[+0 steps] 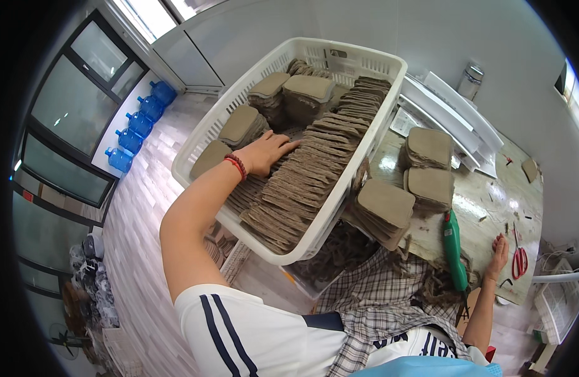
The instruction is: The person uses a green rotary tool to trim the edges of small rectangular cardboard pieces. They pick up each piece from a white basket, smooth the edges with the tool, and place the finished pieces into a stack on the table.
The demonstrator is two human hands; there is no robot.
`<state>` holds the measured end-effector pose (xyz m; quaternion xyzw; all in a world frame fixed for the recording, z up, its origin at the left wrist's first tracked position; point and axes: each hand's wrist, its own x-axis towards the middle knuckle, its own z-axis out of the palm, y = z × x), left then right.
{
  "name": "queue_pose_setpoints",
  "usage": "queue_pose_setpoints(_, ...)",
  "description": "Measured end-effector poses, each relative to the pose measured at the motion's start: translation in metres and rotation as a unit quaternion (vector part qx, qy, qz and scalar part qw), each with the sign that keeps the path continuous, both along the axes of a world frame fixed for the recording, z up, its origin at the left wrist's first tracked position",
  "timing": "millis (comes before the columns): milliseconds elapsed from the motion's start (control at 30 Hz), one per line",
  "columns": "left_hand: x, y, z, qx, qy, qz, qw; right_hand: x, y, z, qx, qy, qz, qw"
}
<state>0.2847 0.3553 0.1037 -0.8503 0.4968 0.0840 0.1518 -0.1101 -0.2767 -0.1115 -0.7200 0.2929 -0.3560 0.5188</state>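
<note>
My left hand (267, 154) reaches into a white slatted plastic basket (187, 168), its fingers stretched out over a long row of brownish, square pads (314, 166) standing on edge. The pads have rounded corners and rough edges. Flat stacks of the same pads (244, 122) lie in the basket, left of and beyond that hand. Holding nothing that I can see, my right hand (500, 256) rests open at the right end of the table, beside red-handled scissors (519, 262). Left of it lies a green hand-held tool (453, 248) at the table's near edge.
Further pad stacks (385, 204) stand on the marbled table (478, 213), right of the basket. Behind them are white trays (456, 116) and a metal canister (470, 80). Dark scraps (340, 257) fill a bin below the basket. Blue water bottles (140, 122) line the left wall.
</note>
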Motion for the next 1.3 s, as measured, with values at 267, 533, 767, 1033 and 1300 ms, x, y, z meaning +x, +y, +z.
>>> queue_pose_setpoints(267, 0.034, -0.025, 0.014, 0.019, 0.198, 0.226, 0.954, 0.000, 0.003, 0.003, 0.007, -0.011, 0.001, 1.000)
queue_pose_setpoints(533, 0.019, 0.008, -0.024, -0.086, 0.100, 0.240, 0.962, -0.005, 0.003, -0.001, 0.010, -0.024, -0.005, 1.000)
queue_pose_setpoints(767, 0.022, 0.028, -0.072, -0.180, 0.050, 0.195, 0.963, 0.001, 0.005, 0.004, -0.025, -0.003, -0.020, 0.999)
queue_pose_setpoints(1033, 0.038, 0.027, -0.057, -0.169, 0.050, 0.166, 0.970, 0.005, 0.015, 0.010, -0.028, -0.020, -0.037, 0.999)
queue_pose_setpoints(1300, 0.030, 0.022, -0.041, -0.194, 0.068, 0.187, 0.961, 0.003, 0.013, 0.007, -0.014, -0.015, -0.037, 0.999)
